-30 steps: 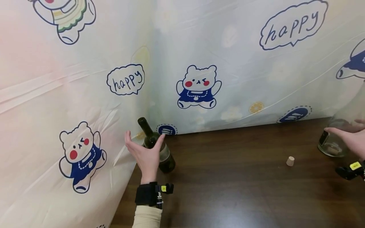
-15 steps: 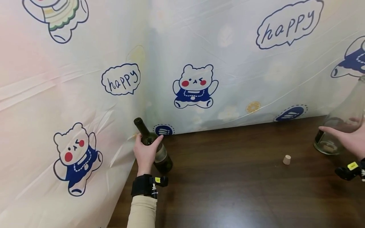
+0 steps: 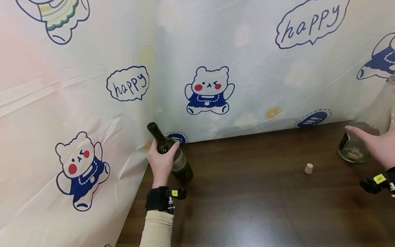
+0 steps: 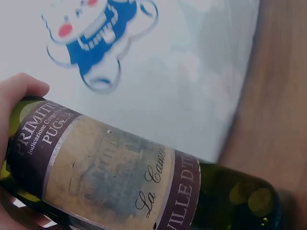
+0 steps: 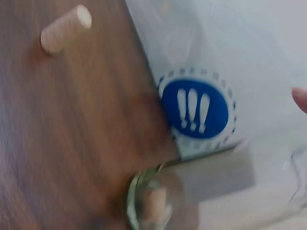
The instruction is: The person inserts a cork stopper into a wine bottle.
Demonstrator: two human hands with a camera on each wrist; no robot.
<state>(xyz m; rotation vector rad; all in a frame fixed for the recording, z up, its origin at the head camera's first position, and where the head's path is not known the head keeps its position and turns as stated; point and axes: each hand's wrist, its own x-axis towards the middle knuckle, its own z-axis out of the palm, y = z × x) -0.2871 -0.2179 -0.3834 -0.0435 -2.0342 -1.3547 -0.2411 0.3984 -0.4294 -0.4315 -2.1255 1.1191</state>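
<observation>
Green wine bottle [image 3: 182, 165] — at the far left of the desk [image 3: 247, 195], near the corner of the hanging cloth [image 3: 253, 68] — is held by the left hand [image 3: 161, 162], its thumb and fingers wrapped round the shoulder just below the neck. Whether its base touches the desk I cannot tell. Its label [image 4: 110, 167] is cream and brown, with "PUGLIA" readable in the left wrist view.

At the far right stands a clear glass bottle [image 3: 371, 118], partly cut off by the edge of the head view. Right hand [image 3: 381, 145] is close to it, the thumb stretched out straight and clear of the glass in the right wrist view; its other fingers are out of sight. A tan shape [image 5: 154, 203] shows through the base — inside or behind, I cannot tell.

Between the two bottles, nearer the clear one, a pale cork [image 3: 309, 168] stands on end. Bears and "happy" bubbles are printed on the cloth.
</observation>
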